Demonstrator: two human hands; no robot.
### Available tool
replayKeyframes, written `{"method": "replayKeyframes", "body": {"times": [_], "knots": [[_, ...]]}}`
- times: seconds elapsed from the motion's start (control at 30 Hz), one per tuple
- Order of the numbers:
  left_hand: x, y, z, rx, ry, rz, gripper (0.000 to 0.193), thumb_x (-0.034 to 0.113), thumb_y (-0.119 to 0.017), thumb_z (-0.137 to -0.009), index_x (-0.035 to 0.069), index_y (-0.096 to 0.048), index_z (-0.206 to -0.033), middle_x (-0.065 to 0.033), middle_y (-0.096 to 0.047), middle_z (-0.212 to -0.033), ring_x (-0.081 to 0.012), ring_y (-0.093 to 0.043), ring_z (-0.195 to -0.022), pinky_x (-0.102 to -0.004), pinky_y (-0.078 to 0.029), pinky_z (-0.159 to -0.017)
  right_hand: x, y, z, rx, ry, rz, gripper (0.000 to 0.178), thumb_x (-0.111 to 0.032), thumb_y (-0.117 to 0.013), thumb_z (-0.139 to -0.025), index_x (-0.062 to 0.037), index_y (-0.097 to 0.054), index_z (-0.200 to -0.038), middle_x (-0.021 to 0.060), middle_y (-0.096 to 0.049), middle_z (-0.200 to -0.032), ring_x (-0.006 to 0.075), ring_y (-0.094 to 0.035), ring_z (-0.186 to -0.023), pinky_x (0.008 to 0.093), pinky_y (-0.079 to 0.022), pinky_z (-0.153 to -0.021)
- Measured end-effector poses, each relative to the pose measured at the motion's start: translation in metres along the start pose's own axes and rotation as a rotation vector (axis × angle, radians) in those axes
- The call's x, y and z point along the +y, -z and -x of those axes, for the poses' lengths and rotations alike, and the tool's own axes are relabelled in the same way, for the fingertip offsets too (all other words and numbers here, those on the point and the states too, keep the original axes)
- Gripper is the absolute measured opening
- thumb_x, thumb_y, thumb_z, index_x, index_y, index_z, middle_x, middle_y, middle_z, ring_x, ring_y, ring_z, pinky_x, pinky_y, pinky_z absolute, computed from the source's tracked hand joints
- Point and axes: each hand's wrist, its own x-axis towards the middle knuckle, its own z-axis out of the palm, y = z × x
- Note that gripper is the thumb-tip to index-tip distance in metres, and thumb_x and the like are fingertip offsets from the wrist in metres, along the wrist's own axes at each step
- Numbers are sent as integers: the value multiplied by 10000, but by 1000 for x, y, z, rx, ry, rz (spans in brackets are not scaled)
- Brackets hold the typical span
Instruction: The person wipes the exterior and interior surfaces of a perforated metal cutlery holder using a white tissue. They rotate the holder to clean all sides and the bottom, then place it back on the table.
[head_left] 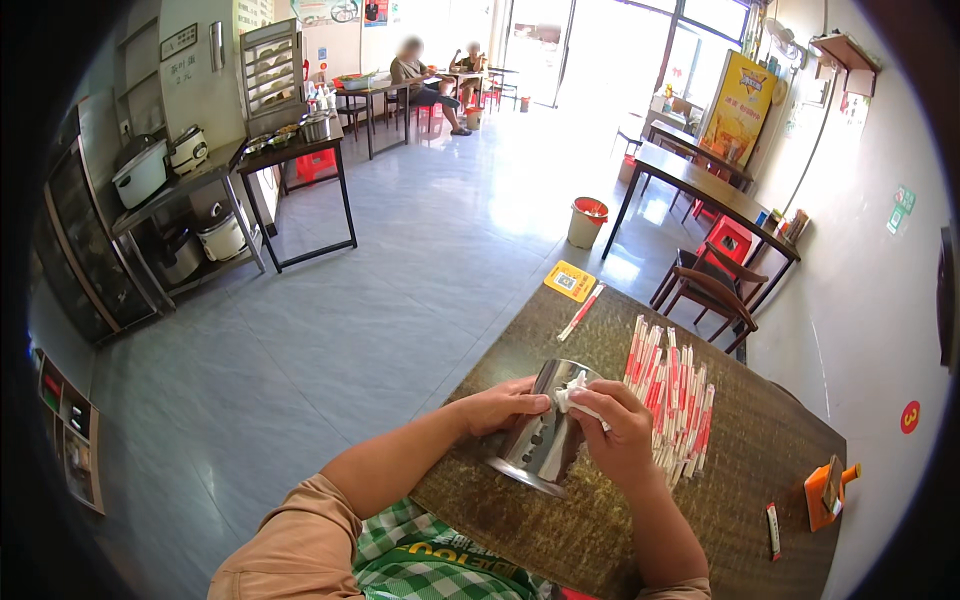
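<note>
A shiny metal chopstick holder (541, 443), a cylinder with small round holes and a flared rim at its near end, is tilted over the dark table (480, 520). My left hand (505, 405) grips its left side, thumb across the front. Pinched in my right hand (622, 430), a crumpled white tissue (577, 392) presses against the holder's upper right side. Just right of that hand lies a pile of paper-sleeved chopsticks (672, 395) in red and white. Whether the holder touches the table, I cannot tell.
One more sleeved pair of chopsticks (581, 312) lies by a yellow card (571, 281) at the far edge. An orange box (826, 494) and a small packet (773, 531) are at the right. Beyond stand a bin (587, 222) and a wooden chair (712, 285). Two people sit far back.
</note>
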Motion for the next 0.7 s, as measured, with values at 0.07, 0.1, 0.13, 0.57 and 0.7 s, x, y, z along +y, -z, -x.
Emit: {"method": "replayKeyframes", "body": {"times": [0.07, 0.1, 0.13, 0.57, 0.7], "knots": [[-3, -1, -1, 4, -29, -46, 1036, 622, -807, -940, 50, -332, -1663, -109, -569, -1472, -199, -555, -1355, -391, -488, -1139, -2, -3, 1, -6, 1, 15, 262, 26, -851, -876, -58, -803, -1120, 117, -750, -1077, 265, -770, -945, 365, -621, -779], [-4, -1, -1, 1, -55, -90, 1066, 626, -820, -925, 45, -321, -1666, -115, -562, -1472, -206, -547, -1362, -393, -476, -1149, -3, -4, 2, -15, 0, 16, 263, 23, -851, -876, -59, -803, -1122, 117, -751, -1077, 268, -770, -945, 368, -622, -780], [-3, -2, -1, -2, -81, -134, 1095, 630, -833, -909, 40, -309, -1669, -120, -556, -1471, -213, -539, -1369, -395, -463, -1160, -4, -4, 2, -23, -2, 16, 264, 19, -852, -877, -60, -803, -1124, 117, -752, -1077, 271, -771, -945, 372, -622, -781], [2, -3, -1, 7, -45, -187, 1189, 528, -899, -861, 28, -217, -1697, -153, -535, -1476, -235, -513, -1376, -397, -435, -1176, -3, 4, -1, -90, -85, 73, 254, -13, -829, -888, -70, -796, -1133, 138, -761, -1069, 313, -773, -956, 402, -631, -797], [5, -5, 0, 41, -7, -189, 1194, 524, -899, -868, 15, -206, -1696, -163, -566, -1428, -235, -555, -1312, -387, -477, -1127, -11, 15, -4, -247, -78, 19, 225, -19, -822, -891, -77, -808, -1107, 140, -767, -1050, 310, -777, -946, 405, -636, -794]]}}
